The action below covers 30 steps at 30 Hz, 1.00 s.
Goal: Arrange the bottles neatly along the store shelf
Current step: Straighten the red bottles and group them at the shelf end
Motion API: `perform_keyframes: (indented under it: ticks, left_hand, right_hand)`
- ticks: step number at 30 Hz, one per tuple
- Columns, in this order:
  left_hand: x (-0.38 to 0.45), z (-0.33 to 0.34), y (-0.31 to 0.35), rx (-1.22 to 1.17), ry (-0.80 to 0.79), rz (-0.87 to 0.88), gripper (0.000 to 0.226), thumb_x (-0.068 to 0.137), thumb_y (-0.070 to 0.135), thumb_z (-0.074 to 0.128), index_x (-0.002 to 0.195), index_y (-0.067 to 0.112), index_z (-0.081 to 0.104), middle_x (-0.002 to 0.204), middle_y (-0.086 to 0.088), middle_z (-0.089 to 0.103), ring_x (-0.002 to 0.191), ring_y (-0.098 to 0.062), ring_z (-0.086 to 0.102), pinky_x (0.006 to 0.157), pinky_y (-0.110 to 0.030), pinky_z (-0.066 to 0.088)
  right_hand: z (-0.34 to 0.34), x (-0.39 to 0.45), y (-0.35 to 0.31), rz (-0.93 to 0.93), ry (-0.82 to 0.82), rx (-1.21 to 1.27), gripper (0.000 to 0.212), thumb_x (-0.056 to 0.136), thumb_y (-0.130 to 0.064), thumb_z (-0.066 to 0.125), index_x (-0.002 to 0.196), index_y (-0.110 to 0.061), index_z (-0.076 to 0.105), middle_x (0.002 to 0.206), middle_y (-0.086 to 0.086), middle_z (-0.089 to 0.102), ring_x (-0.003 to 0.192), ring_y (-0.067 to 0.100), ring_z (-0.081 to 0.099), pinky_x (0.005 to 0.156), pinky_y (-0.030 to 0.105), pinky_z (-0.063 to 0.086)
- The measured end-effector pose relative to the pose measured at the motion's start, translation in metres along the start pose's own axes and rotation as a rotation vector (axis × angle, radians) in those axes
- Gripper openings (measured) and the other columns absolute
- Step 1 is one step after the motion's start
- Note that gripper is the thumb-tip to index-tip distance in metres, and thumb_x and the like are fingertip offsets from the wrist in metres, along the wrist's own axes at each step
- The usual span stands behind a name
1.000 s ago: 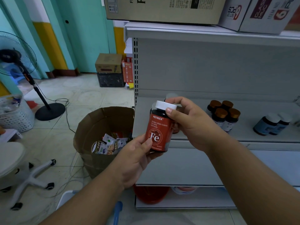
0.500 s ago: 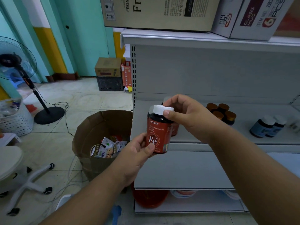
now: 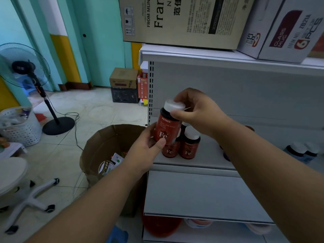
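Note:
A red "Fe" bottle (image 3: 167, 126) with a white cap hangs just above the left end of the grey store shelf (image 3: 196, 166). My left hand (image 3: 146, 151) grips its lower body, thumb on the label. My right hand (image 3: 196, 109) pinches its cap from above. Behind it on the shelf stand two more red Fe bottles (image 3: 188, 146), upright and close together. Dark blue bottles (image 3: 300, 151) with pale caps stand further right on the same shelf. My right forearm hides other bottles in the shelf's middle.
An open cardboard box (image 3: 105, 146) holding packets stands on the floor left of the shelf. Large cartons (image 3: 184, 20) sit on the upper shelf. A standing fan (image 3: 26, 67), a white basket (image 3: 19, 127) and a chair base (image 3: 31, 199) occupy the floor at left.
Both hands have carried the red bottle up and right toward the shelf's left end. The camera has come closer, and two red bottles on the shelf now show behind it.

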State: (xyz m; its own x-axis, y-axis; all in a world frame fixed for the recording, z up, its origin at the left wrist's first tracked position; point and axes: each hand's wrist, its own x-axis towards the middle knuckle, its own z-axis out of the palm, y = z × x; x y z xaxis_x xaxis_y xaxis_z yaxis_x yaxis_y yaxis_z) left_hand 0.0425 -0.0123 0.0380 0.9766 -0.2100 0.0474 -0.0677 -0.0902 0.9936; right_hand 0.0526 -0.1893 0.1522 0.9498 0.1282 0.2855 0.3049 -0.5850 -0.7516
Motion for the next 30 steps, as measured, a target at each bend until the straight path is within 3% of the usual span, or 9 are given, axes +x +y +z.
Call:
perform_keyframes:
  ticks: [3, 6, 9, 12, 16, 20, 25, 30]
  left_hand:
    - [0.011, 0.0, -0.012, 0.165, 0.092, -0.03, 0.06, 0.094, 0.036, 0.062, 0.148, 0.03, 0.036, 0.13, 0.017, 0.055, 0.117, 0.003, 0.053, 0.09, -0.017, 0.038]
    - [0.015, 0.002, -0.034, 0.587, 0.015, -0.046, 0.062, 0.097, 0.035, 0.058, 0.152, 0.025, 0.031, 0.15, 0.007, 0.042, 0.139, -0.015, 0.039, 0.107, -0.025, 0.027]
    - [0.024, 0.003, -0.065, 0.979, -0.116, 0.009, 0.072, 0.098, 0.05, 0.047, 0.157, 0.02, 0.018, 0.164, -0.001, 0.019, 0.149, -0.019, 0.017, 0.118, -0.032, 0.016]
    - [0.028, 0.009, -0.085, 1.186, -0.136, 0.118, 0.079, 0.097, 0.065, 0.031, 0.157, 0.017, 0.015, 0.166, -0.004, 0.007, 0.152, -0.019, 0.0, 0.119, -0.032, -0.006]
    - [0.025, 0.018, -0.09, 1.24, -0.128, 0.181, 0.092, 0.092, 0.074, 0.025, 0.158, 0.013, 0.007, 0.165, -0.007, -0.001, 0.151, -0.019, -0.008, 0.113, -0.029, -0.015]
    - [0.021, 0.017, -0.093, 1.328, -0.19, 0.134, 0.101, 0.088, 0.078, 0.022, 0.156, 0.01, -0.007, 0.161, -0.006, -0.018, 0.14, -0.013, -0.025, 0.112, -0.031, -0.019]
    - [0.023, 0.017, -0.09, 1.374, -0.244, 0.104, 0.108, 0.079, 0.083, 0.01, 0.155, 0.009, -0.012, 0.163, -0.011, -0.017, 0.138, -0.012, -0.028, 0.113, -0.033, -0.019]
    - [0.023, 0.017, -0.089, 1.397, -0.264, 0.095, 0.107, 0.085, 0.083, 0.022, 0.154, 0.009, -0.014, 0.162, -0.011, -0.019, 0.146, -0.018, -0.024, 0.114, -0.034, -0.019]
  right_hand:
    - [0.003, 0.017, 0.011, 0.004, 0.075, -0.012, 0.029, 0.079, -0.032, 0.075, 0.103, -0.031, 0.059, 0.1, -0.014, 0.064, 0.09, 0.005, 0.063, 0.073, 0.024, 0.054]
    - [0.006, 0.03, 0.023, 0.001, 0.124, -0.009, 0.035, 0.082, -0.029, 0.072, 0.11, -0.034, 0.053, 0.106, -0.018, 0.06, 0.095, 0.002, 0.059, 0.073, 0.017, 0.048]
    - [0.01, 0.044, 0.035, -0.037, 0.135, -0.069, 0.039, 0.084, -0.026, 0.069, 0.117, -0.031, 0.05, 0.113, -0.014, 0.056, 0.098, 0.005, 0.055, 0.075, 0.016, 0.044]
    - [0.012, 0.06, 0.044, -0.098, 0.146, -0.118, 0.034, 0.083, -0.023, 0.068, 0.113, -0.025, 0.053, 0.109, -0.008, 0.058, 0.096, 0.01, 0.056, 0.076, 0.022, 0.047]
    - [0.014, 0.077, 0.058, -0.158, 0.087, -0.194, 0.032, 0.082, -0.022, 0.069, 0.11, -0.019, 0.053, 0.105, -0.003, 0.058, 0.094, 0.013, 0.055, 0.073, 0.024, 0.047]
    - [0.021, 0.085, 0.074, -0.147, -0.108, -0.365, 0.037, 0.08, -0.022, 0.068, 0.112, -0.017, 0.051, 0.104, 0.0, 0.056, 0.091, 0.017, 0.052, 0.065, 0.024, 0.036]
    - [0.031, 0.088, 0.093, -0.012, -0.326, -0.421, 0.033, 0.078, -0.023, 0.069, 0.108, -0.022, 0.056, 0.1, -0.007, 0.055, 0.089, 0.014, 0.052, 0.062, 0.021, 0.036]
    - [0.029, 0.094, 0.092, 0.016, -0.394, -0.482, 0.029, 0.08, -0.025, 0.069, 0.106, -0.02, 0.058, 0.103, -0.006, 0.055, 0.09, 0.013, 0.052, 0.061, 0.02, 0.035]
